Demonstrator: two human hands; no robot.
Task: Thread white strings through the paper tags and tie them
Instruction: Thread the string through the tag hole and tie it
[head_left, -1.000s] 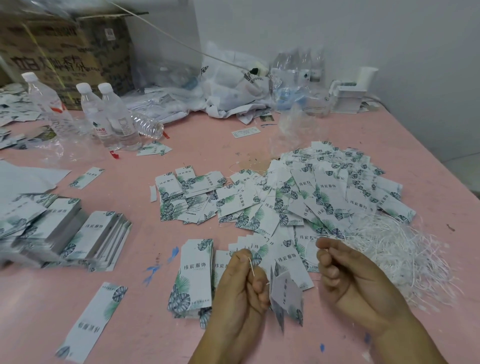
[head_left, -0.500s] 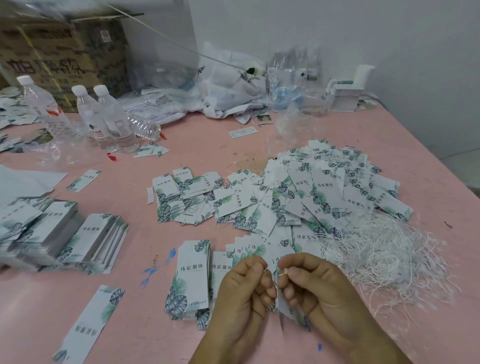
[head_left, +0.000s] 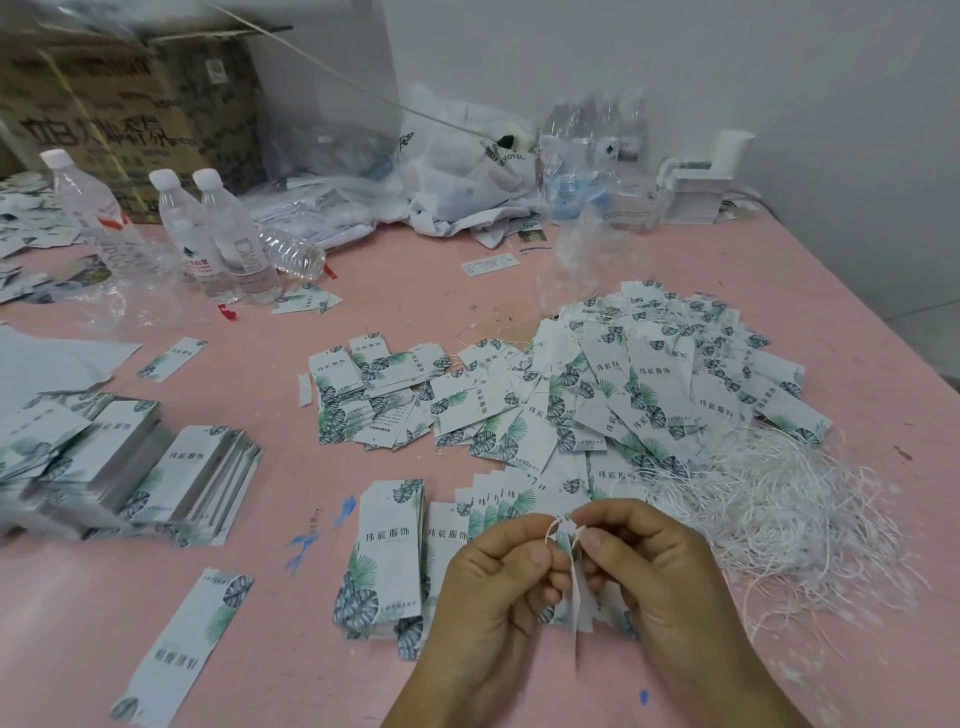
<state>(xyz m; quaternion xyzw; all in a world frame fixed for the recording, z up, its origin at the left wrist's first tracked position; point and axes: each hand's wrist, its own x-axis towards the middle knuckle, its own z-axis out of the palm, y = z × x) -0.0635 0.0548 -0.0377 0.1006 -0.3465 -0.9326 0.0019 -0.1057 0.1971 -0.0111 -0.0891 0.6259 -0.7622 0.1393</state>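
My left hand (head_left: 493, 582) and my right hand (head_left: 660, 566) meet low in the middle of the pink table (head_left: 519, 291). Between them hangs a small bunch of leaf-printed paper tags (head_left: 571, 587), seen edge-on. Both hands pinch a white string (head_left: 555, 526) at the tags' top, where a short loop sticks up. A tangle of loose white strings (head_left: 779, 509) lies just right of my right hand. A big heap of tags (head_left: 639, 384) spreads behind the hands, and a neat tag stack (head_left: 387, 551) lies left of my left hand.
More tag stacks (head_left: 171, 473) sit at the left, with a single tag (head_left: 182, 644) near the front edge. Water bottles (head_left: 223, 234), a cardboard box (head_left: 119, 104) and plastic bags (head_left: 467, 176) crowd the back. The table's right edge runs along a wall.
My right hand moved in from the right to meet my left hand at the tags. It now pinches the string at the tags' top, and a small loop stands between the fingertips.
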